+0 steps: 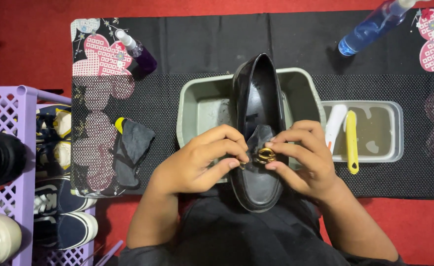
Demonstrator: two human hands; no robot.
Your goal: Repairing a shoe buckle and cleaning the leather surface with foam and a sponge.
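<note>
Black glossy leather fills the middle of the view: a loafer (257, 123) held toe toward the person, its heel end over a grey plastic basin (197, 106). Both hands grip it at the vamp. The left hand (197, 162) curls around the shoe's side, fingers bent and pressed against the leather just beside the gold buckle (265, 155). The right hand (305, 157) clasps the opposite side, its fingertips touching the buckle's edge. Between the two sets of fingertips a small dark cloth (260, 135) lies bunched on the tongue, directly above the buckle.

Beyond the right fingers sits a shallow tray (389, 143) of cloudy water with a white brush (336, 125) and a yellow-handled brush (351, 143) resting in it. Past the left fingers a dark rag (130, 150) lies on the black mesh mat (177, 79), with a small purple spray bottle (138, 51) farther off and a blue spray bottle (374, 24) far beyond the right hand. A purple rack (10, 113) of other shoes stands well to the left.

Judging by the shine, the leather already looks largely clean; work seems concentrated on the buckle area, with the brushes set aside.
</note>
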